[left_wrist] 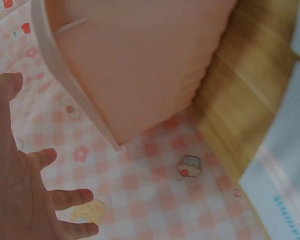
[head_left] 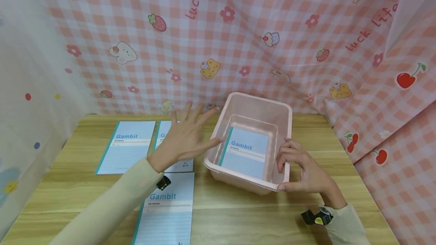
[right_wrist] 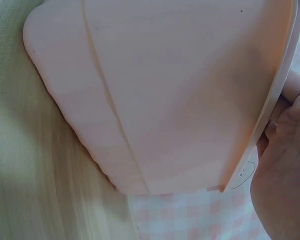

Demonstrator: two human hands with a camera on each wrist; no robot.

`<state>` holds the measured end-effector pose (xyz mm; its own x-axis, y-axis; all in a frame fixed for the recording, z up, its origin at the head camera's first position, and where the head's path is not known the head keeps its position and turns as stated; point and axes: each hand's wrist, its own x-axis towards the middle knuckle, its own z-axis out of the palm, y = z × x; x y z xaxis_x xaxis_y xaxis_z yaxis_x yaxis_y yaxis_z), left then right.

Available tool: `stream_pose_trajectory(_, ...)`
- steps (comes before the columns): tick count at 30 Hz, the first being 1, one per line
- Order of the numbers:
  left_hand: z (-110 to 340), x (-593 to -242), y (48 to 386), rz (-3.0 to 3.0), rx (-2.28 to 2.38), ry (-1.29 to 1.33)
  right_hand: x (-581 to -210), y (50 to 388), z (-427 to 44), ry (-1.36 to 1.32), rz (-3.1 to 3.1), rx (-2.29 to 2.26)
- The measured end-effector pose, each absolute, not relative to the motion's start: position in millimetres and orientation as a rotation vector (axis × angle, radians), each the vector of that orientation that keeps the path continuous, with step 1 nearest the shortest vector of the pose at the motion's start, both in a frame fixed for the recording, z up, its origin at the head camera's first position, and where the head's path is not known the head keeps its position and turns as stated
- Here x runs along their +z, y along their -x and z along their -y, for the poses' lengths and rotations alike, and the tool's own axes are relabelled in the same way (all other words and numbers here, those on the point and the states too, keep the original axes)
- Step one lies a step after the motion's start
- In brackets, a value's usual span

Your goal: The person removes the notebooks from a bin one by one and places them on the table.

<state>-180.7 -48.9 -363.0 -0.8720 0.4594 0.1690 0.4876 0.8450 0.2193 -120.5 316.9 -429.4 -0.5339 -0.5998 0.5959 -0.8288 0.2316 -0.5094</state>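
Note:
A pink plastic bin stands toward the right of the table, with one Gambit notebook lying cover up on its floor. My right hand grips the bin's right rim, fingers over the edge and thumb near the front corner. In the right wrist view, that hand is partly behind the rim of the bin. Left of the bin, my left hand hovers with fingers spread and holds nothing; its thumb reaches toward the bin's left rim. The left wrist view shows this hand apart from the bin.
Three more Gambit notebooks lie left of the bin: one at the far left, one partly hidden by my left hand, and one near the front. A checked cloth hangs behind the wooden table.

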Motion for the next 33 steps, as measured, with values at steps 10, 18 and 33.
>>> stream_pose_trajectory(10,15.1,-338.1,190.5,2.883,-0.371,0.91,-429.0,121.2,-315.9,-1.341,2.225,1.183)
stream_pose_trajectory(18,-14.1,-325.5,199.5,2.894,-0.336,0.963,-429.5,121.0,-316.8,-1.347,2.229,1.187)
stream_pose_trajectory(33,-62.6,-317.8,215.0,2.916,-0.352,1.084,-430.2,122.3,-316.1,-1.356,2.214,1.19)
